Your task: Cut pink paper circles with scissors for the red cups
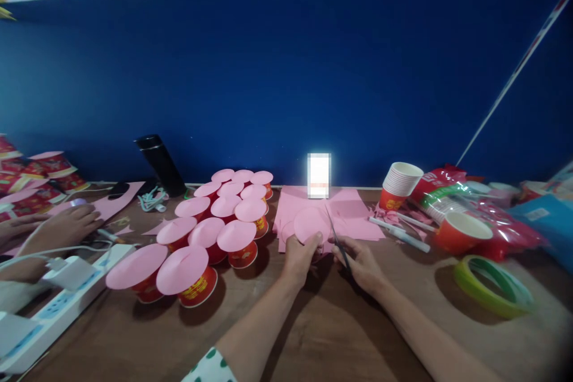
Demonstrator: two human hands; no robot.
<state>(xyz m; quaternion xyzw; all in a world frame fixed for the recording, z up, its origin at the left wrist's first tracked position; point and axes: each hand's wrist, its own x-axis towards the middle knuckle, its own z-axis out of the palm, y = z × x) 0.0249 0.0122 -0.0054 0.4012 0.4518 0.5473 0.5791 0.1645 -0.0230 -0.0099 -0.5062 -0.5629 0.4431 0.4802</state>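
My left hand [301, 259] pinches the lower edge of a round pink paper disc [310, 224]. In my right hand [362, 262] is a pair of scissors [333, 230], its blades pointing away from me beside the disc's right edge. My fingers hide most of the handles. Under and behind both hands lies a stack of pink paper sheets [358, 215]. To the left, upturned red paper cups stand in rows, each topped with a pink paper cone [182, 270].
A white power strip [67, 313] and a co-worker's hands [62, 230] are at left. A black bottle [159, 161] leans near the blue partition [286, 71]. At right are stacked cups [401, 182], a marker [405, 236], an orange cup [463, 233] and green tape [492, 286].
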